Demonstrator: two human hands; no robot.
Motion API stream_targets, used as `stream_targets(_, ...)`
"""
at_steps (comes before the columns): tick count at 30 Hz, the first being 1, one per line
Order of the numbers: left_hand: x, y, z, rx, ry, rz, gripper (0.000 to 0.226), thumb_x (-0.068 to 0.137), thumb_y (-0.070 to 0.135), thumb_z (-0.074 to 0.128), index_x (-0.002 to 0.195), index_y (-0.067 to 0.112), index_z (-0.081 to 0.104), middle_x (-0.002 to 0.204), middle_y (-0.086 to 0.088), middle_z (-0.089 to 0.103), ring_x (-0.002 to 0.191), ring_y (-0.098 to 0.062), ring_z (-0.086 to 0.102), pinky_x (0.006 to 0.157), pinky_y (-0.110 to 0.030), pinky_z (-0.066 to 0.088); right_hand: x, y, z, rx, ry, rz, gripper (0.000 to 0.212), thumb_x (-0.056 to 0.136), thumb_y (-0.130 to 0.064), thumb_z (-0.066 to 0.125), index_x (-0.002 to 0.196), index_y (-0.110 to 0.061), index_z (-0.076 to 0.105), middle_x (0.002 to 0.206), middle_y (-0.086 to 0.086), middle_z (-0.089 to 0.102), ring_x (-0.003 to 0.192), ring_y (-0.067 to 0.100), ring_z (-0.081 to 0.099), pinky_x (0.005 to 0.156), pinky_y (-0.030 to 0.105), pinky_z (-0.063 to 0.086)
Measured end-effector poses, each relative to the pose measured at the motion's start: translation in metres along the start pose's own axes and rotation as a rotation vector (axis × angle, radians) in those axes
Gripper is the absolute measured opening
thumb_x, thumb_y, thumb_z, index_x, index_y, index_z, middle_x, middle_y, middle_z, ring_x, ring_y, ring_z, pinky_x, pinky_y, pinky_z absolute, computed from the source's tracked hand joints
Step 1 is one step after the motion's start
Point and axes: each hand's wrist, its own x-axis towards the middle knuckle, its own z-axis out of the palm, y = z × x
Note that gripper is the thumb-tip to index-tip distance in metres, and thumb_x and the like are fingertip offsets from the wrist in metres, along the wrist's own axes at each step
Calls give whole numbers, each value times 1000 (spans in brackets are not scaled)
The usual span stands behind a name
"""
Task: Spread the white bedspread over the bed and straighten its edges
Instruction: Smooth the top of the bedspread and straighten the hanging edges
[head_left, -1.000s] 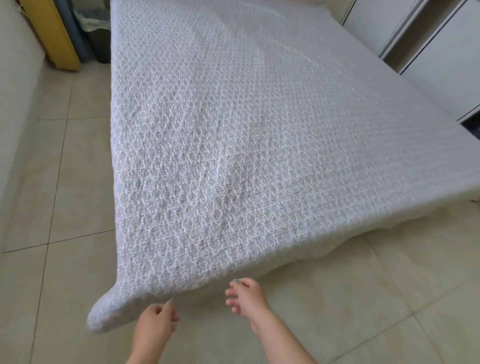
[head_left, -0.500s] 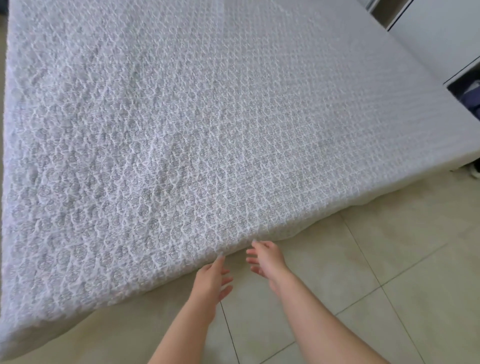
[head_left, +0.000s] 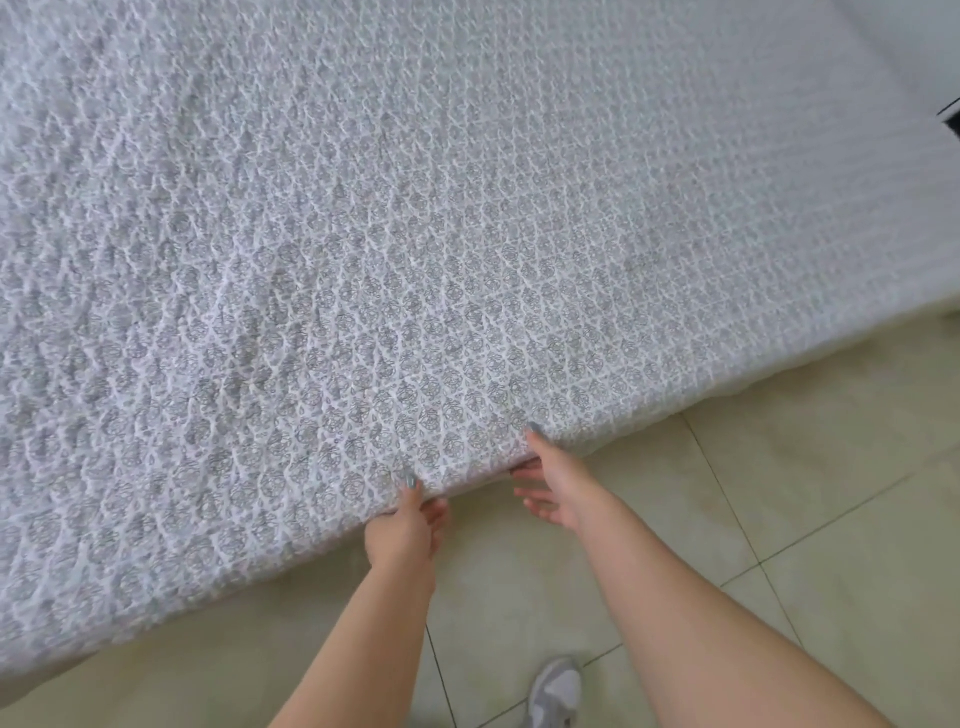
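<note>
The white bedspread (head_left: 415, 249), quilted with a grey floral pattern, lies flat over the bed and fills most of the view. Its near edge runs diagonally from lower left to right. My left hand (head_left: 405, 527) pinches that edge, thumb on top and fingers curled beneath. Just to its right, my right hand (head_left: 556, 486) has its thumb resting on the edge, while its fingers stay spread apart below the fabric without closing on it.
Beige floor tiles (head_left: 779, 493) run along the near side of the bed. My grey shoe (head_left: 556, 693) stands on the floor between my forearms. A dark gap beside white furniture (head_left: 953, 117) shows at the far right.
I have stepped rightward along the bed's edge from its corner. Both hands have moved up to the bedspread's edge, and the left hand has closed on it.
</note>
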Motion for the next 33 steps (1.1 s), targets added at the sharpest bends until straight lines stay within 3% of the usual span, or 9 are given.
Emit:
stream_targets(4, -1, -5, 2, -40, 95, 71, 22, 90, 25, 64, 77, 8, 61, 55, 0, 68, 66, -15, 62, 59, -25, 47, 3, -5, -16, -55, -77, 5, 26, 92, -34, 59, 100, -9, 64, 86, 2, 76, 77, 15, 66, 58, 23, 45)
stream_targets(10, -16, -13, -7, -4, 101, 247, 20, 89, 26, 65, 76, 11, 61, 71, -7, 68, 73, -20, 63, 73, -32, 49, -16, -5, -31, -81, -78, -124, 21, 96, -23, 54, 83, -8, 60, 70, 4, 69, 54, 10, 59, 44, 16, 37)
stream_targets(12, -29, -15, -8, -4, 121, 316, 21, 88, 27, 65, 75, 10, 63, 70, -8, 69, 75, -23, 63, 79, -38, 49, -31, -1, -34, -47, -42, -220, 23, 95, -22, 55, 76, -9, 59, 61, 2, 67, 53, 11, 58, 47, 18, 38)
stream_targets(17, -64, -13, -13, -17, 117, 500, 32, 88, 23, 66, 63, 4, 57, 70, -14, 66, 74, -27, 62, 78, -38, 48, -70, 3, -40, 47, 37, -524, 35, 94, -23, 55, 60, -13, 54, 53, 1, 63, 63, 19, 61, 72, 35, 49)
stream_targets(21, -65, -14, -22, 54, 74, 567, 34, 85, 25, 68, 63, 0, 59, 69, -18, 68, 78, -38, 64, 86, -50, 49, -69, 10, -37, -11, 20, -480, 39, 95, -24, 54, 58, -12, 54, 54, 3, 65, 62, 19, 60, 66, 30, 42)
stream_targets(25, -66, -13, -26, 75, 127, 674, 39, 87, 26, 67, 62, -3, 60, 64, -17, 68, 71, -33, 63, 80, -44, 47, -76, 9, -35, 68, 87, -563, 40, 94, -24, 54, 56, -12, 51, 51, 1, 59, 57, 17, 53, 62, 30, 40)
stream_targets(30, -45, -26, -26, 126, 145, 548, 42, 85, 30, 68, 58, -1, 59, 59, -10, 69, 65, -28, 59, 80, -44, 48, -60, 22, -33, -62, 36, -455, 43, 96, -24, 53, 54, -13, 54, 51, 4, 63, 54, 17, 57, 59, 28, 39)
stream_targets(33, -40, -28, -21, 111, 216, 545, 44, 85, 29, 68, 54, 1, 55, 62, -16, 66, 66, -30, 58, 75, -41, 45, -60, 18, -32, -88, 119, -547, 41, 95, -27, 52, 56, -13, 52, 52, 2, 60, 49, 10, 51, 59, 28, 39)
